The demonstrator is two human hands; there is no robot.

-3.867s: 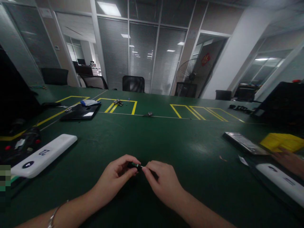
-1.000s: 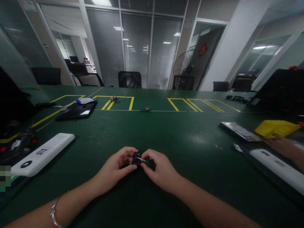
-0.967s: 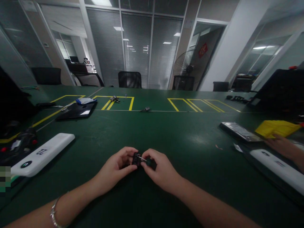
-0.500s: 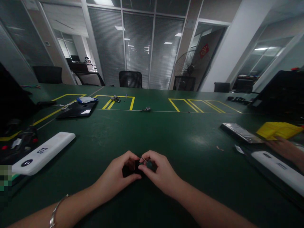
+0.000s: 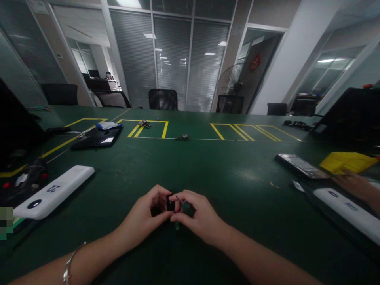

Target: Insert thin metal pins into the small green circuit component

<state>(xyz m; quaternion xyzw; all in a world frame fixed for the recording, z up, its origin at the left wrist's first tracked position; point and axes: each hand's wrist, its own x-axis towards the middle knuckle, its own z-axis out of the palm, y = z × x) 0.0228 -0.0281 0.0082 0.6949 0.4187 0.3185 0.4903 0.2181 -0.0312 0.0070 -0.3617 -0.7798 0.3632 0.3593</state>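
Observation:
Near the front of the green table (image 5: 190,166), my left hand (image 5: 145,211) is closed, its thumb and fingertips pinching a small black part (image 5: 170,203). My right hand (image 5: 202,213) meets it from the other side, fingers curled around a small dark green piece (image 5: 186,206) with a thin metal shaft at its upper left. Its kind is too dark to make out. A bit of green also shows under the right thumb. The fingertips of both hands nearly touch, and they partly hide both things.
A white power bank-like device (image 5: 69,186) lies left, another white device (image 5: 347,206) right. A dark tablet-like slab (image 5: 97,136) and small metal parts (image 5: 144,123) lie farther back. At right, another person's hand (image 5: 353,184) touches a yellow object (image 5: 347,161) beside a flat silver-topped box (image 5: 305,165).
My hands have shifted slightly, and the black part now shows more clearly between my fingertips. A green bit has come into sight below my right thumb.

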